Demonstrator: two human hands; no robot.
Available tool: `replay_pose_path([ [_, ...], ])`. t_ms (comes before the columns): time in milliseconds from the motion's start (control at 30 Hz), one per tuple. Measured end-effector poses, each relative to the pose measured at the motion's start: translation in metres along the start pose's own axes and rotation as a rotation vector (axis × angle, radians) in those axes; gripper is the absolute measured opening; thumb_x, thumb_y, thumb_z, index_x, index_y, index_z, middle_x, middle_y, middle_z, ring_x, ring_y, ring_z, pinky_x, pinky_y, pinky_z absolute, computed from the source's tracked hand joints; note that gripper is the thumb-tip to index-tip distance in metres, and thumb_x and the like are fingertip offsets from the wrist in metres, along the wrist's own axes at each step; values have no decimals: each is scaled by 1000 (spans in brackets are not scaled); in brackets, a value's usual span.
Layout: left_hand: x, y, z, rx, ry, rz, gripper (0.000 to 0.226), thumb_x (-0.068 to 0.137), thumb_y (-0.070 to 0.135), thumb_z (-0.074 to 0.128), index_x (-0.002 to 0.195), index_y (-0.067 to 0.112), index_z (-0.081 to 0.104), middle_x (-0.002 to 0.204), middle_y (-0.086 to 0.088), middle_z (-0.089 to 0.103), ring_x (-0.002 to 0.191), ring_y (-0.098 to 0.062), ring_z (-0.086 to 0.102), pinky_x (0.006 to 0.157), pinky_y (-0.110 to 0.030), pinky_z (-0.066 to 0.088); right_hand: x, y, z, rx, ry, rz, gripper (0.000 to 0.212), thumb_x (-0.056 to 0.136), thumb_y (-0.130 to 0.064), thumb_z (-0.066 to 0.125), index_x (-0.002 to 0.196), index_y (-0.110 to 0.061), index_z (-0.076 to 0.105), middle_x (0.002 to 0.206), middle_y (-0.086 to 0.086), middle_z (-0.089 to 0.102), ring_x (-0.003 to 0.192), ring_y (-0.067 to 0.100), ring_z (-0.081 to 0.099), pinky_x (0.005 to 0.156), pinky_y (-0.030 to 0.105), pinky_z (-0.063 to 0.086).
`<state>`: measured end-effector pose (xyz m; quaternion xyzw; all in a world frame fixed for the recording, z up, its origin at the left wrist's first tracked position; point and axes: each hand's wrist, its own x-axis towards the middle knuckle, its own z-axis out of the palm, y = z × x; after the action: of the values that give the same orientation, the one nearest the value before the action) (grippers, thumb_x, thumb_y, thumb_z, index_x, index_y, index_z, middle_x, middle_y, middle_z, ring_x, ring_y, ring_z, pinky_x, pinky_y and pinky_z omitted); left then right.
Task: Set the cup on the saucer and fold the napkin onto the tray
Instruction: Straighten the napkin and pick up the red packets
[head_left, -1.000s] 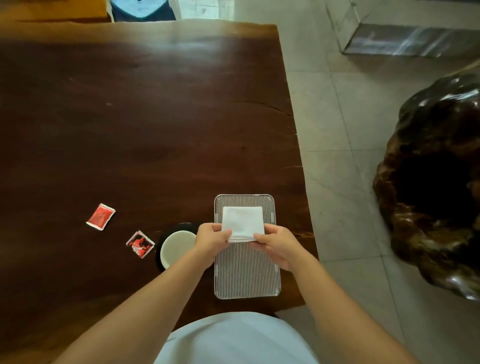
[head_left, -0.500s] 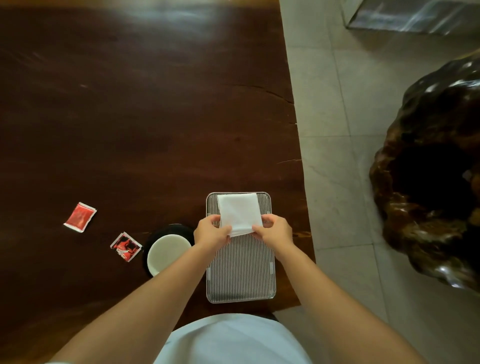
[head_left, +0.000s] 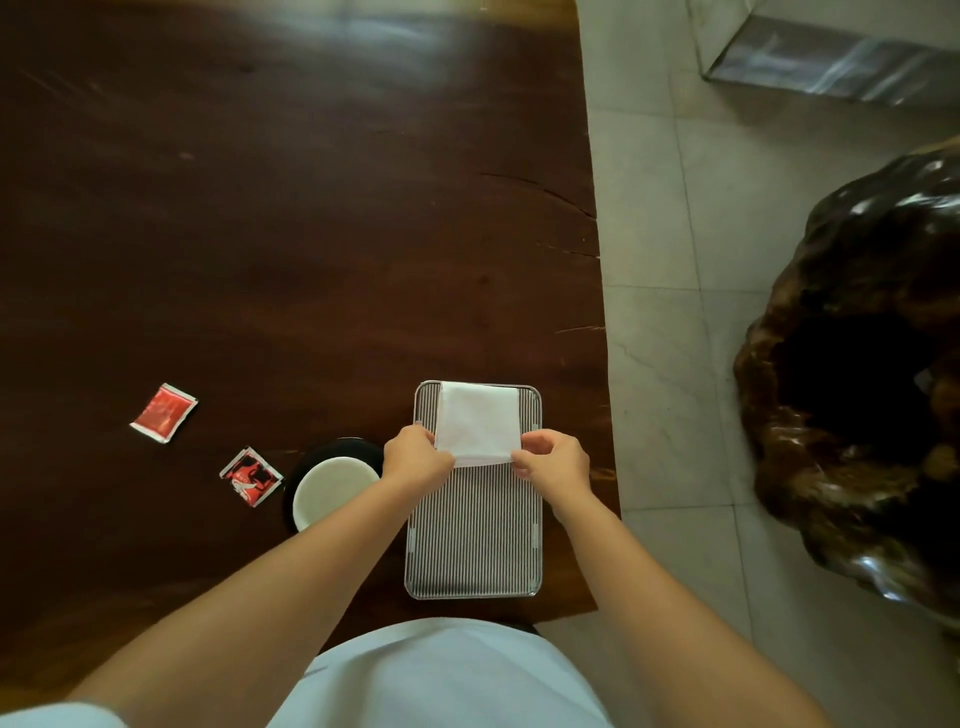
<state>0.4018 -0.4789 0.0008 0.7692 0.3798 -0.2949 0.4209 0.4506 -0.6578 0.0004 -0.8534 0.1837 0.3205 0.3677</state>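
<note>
Though packet print unreadable, folded napkin (head_left: 478, 422) on striped tray (head_left: 475, 540).

Dim, soft daylight glare across the far table (head_left: 322, 31), wide-angle bending at edges.

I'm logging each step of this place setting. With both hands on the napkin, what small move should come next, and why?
Probably let go: the folded white napkin already lies on the far end of the striped rectangular tray, with the left hand and right hand pinching its near corners.
</note>
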Motion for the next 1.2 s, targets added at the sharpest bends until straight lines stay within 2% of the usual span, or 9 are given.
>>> replay_pose_path([
  [100, -5, -1, -9, -16, -17, 6, 3, 82, 10, 68, 80, 11, 66, 100, -9, 73, 91, -26, 72, 82, -38, 60, -5, -6, -5, -43, 81, -14, 25, 90, -16, 72, 115, -14, 69, 108, 4, 70, 98, 21, 69, 86, 38, 61],
  [133, -5, -2, -13, -47, -7, 9, 9, 82, 9, 68, 76, 14, 63, 99, -10, 72, 89, -26, 73, 85, -41, 61, -7, -8, -7, -72, 119, -34, 23, 91, -16, 71, 114, -14, 69, 108, 3, 69, 98, 20, 67, 84, 35, 60],
  [233, -9, -11, -31, -170, 27, 13, 23, 83, 8, 69, 106, 9, 68, 101, -9, 72, 79, -22, 75, 82, -40, 63, -14, -17, -3, -136, 161, -131, 18, 93, -15, 66, 111, -13, 70, 103, 2, 68, 95, 17, 64, 73, 24, 50],
  [400, -22, -45, -77, -250, 145, 24, 19, 90, 15, 63, 108, 16, 68, 91, -4, 71, 74, -17, 74, 70, -37, 65, -32, -53, 34, -215, 78, -312, 17, 93, -16, 63, 106, -13, 73, 98, 1, 69, 93, 19, 65, 81, 33, 55],
  [567, -37, -98, -120, -253, 277, -77, 11, 90, 17, 65, 100, 22, 66, 93, -1, 69, 81, -18, 72, 74, -37, 63, -60, -90, 92, -252, -64, -468, 15, 89, -17, 64, 100, -14, 75, 91, 0, 71, 86, 16, 63, 80, 27, 48],
  [667, -43, -132, -140, -250, 326, -153, 7, 90, 18, 64, 93, 24, 67, 97, -2, 70, 79, -19, 72, 66, -34, 63, -76, -109, 122, -274, -138, -524, 15, 89, -19, 65, 99, -17, 75, 89, -3, 71, 86, 14, 63, 77, 25, 46],
  [867, -45, -183, -173, -220, 351, -215, 8, 90, 20, 65, 86, 27, 67, 96, -3, 72, 85, -21, 71, 80, -41, 62, -99, -127, 172, -347, -249, -586, 12, 90, -18, 66, 99, -20, 74, 88, -7, 67, 81, 5, 60, 62, 11, 38],
  [1033, -32, -210, -197, -196, 339, -251, 9, 91, 21, 67, 85, 28, 65, 97, -3, 71, 87, -20, 70, 82, -41, 62, -111, -137, 216, -422, -322, -564, 14, 91, -15, 67, 104, -17, 73, 97, 0, 69, 90, 14, 64, 75, 25, 53],
  [1200, -8, -230, -217, -109, 275, -202, 8, 91, 24, 64, 94, 24, 71, 101, -4, 72, 92, -22, 69, 84, -38, 59, -114, -144, 258, -563, -321, -496, 27, 93, -17, 66, 120, -13, 67, 114, 8, 65, 96, 20, 61, 76, 27, 48],
])
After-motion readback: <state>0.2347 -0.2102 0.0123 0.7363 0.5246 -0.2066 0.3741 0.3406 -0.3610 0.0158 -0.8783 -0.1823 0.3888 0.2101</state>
